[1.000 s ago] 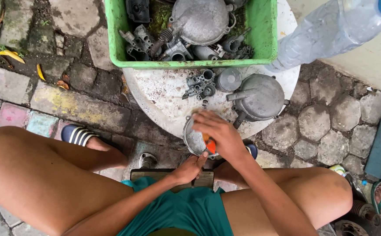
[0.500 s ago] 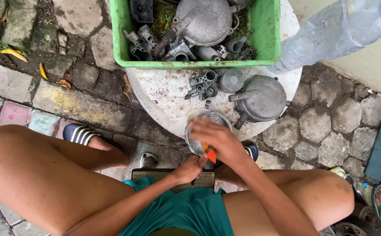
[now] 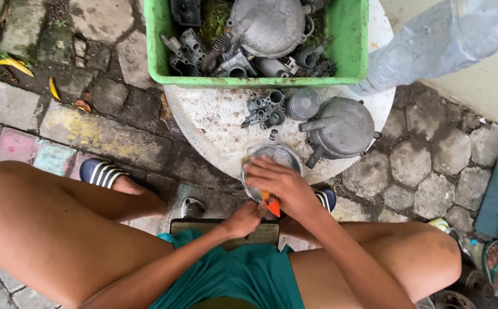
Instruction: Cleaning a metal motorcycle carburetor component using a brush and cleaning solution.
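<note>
Fingers [image 3: 260,171] of the right hand [image 3: 280,186] press an orange tool [image 3: 271,204] on the round metal cover [image 3: 272,166] at the surface's near edge, which the left hand [image 3: 244,220] grips from below, so it may slip off.

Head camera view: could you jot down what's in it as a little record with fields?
Setting: paved ground, person seated at a round white table
Right hand: pressed on a round metal cover at the table's near edge, with something orange under the palm
Left hand: at the cover's lower rim, holding it from below
On the table: small carburetor body, domed grey housing, small round cap
Green bin: full of grey metal parts
Upper right: clear plastic bottle
</note>
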